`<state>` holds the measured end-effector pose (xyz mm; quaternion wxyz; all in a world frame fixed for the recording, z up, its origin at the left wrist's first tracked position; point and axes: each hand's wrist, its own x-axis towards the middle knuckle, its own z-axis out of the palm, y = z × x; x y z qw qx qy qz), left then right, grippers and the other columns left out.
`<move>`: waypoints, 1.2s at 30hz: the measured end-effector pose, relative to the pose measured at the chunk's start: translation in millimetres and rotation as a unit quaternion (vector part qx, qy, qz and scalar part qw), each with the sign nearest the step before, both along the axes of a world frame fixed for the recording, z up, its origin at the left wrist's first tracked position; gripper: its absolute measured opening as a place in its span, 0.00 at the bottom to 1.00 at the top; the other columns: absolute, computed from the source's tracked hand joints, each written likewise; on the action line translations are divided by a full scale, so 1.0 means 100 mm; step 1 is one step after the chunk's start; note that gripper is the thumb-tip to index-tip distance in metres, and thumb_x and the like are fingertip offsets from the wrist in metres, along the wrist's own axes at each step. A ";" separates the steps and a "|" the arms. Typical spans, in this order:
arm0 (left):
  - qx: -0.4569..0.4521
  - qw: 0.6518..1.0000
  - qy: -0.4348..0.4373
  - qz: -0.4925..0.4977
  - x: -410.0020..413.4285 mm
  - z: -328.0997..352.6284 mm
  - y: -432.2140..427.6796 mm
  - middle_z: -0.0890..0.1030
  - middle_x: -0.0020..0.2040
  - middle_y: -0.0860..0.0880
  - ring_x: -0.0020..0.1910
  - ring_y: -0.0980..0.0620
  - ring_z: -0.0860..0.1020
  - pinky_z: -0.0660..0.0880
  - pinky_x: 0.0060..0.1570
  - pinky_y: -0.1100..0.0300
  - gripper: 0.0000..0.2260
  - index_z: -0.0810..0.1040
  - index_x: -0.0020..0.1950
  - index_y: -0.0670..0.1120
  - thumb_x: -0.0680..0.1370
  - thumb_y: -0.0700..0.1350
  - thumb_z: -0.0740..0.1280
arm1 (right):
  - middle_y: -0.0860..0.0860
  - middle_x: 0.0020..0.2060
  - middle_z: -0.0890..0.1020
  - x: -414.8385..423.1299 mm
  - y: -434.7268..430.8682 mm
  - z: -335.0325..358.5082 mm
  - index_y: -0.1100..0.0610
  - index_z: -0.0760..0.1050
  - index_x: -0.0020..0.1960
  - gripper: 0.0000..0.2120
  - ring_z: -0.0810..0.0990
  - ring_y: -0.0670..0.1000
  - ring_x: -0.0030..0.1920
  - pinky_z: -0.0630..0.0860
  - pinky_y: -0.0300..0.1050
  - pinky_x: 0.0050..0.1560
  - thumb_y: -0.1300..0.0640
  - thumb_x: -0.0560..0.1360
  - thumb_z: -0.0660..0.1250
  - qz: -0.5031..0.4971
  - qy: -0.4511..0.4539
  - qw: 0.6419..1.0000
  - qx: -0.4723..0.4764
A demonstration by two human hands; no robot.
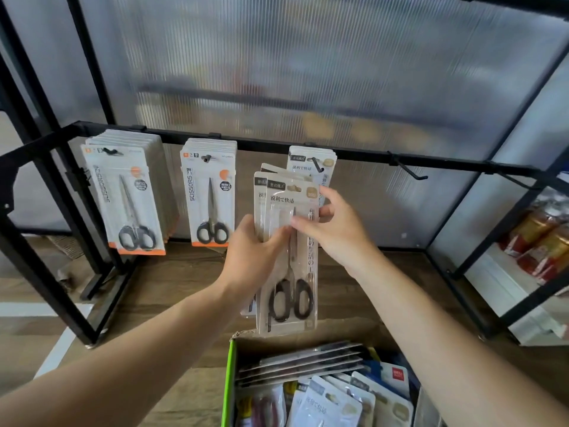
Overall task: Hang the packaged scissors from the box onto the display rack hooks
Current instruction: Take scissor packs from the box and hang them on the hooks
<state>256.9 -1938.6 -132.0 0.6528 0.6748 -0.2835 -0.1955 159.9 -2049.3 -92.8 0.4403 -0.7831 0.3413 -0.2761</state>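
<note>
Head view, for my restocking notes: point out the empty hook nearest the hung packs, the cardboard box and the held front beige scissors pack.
empty hook (pixel 408 169): head view, middle of its shaft.
cardboard box (pixel 229 380): head view, green left wall.
beige scissors pack (pixel 292 263): head view, blister over the blades.

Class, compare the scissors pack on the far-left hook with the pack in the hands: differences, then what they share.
The hooked pack hangs from the rack; the held pack is off any hook, gripped by the left hand and right hand. The hooked pack is white with an orange base; the held pack is beige. Both show black-handled scissors, blades up.
</note>
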 end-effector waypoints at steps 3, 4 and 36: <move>0.003 1.000 -0.003 -0.006 -0.01 0.02 -0.01 0.73 0.35 0.54 0.33 0.58 0.73 0.71 0.35 0.63 0.15 0.73 0.48 0.44 0.74 0.53 0.74 | 0.48 0.46 0.80 -0.01 -0.05 -0.01 0.44 0.68 0.69 0.29 0.81 0.47 0.50 0.79 0.49 0.53 0.52 0.72 0.75 -0.039 -0.005 0.999 -0.005; 0.004 1.000 -0.009 -0.008 0.00 0.02 -0.01 0.73 0.35 0.54 0.32 0.59 0.72 0.70 0.34 0.65 0.16 0.74 0.48 0.44 0.74 0.53 0.74 | 0.48 0.46 0.80 -0.01 -0.06 -0.01 0.44 0.69 0.67 0.26 0.81 0.48 0.50 0.79 0.50 0.54 0.53 0.72 0.74 -0.044 -0.012 0.999 -0.003; -0.002 0.998 -0.048 0.048 0.00 0.20 0.12 0.62 0.31 0.49 0.30 0.53 0.58 0.61 0.26 0.65 0.13 0.62 0.40 0.45 0.83 0.42 0.60 | 0.51 0.53 0.80 0.29 -0.50 -0.10 0.47 0.75 0.57 0.21 0.82 0.50 0.47 0.79 0.45 0.45 0.47 0.64 0.67 -0.131 -0.006 0.990 -0.048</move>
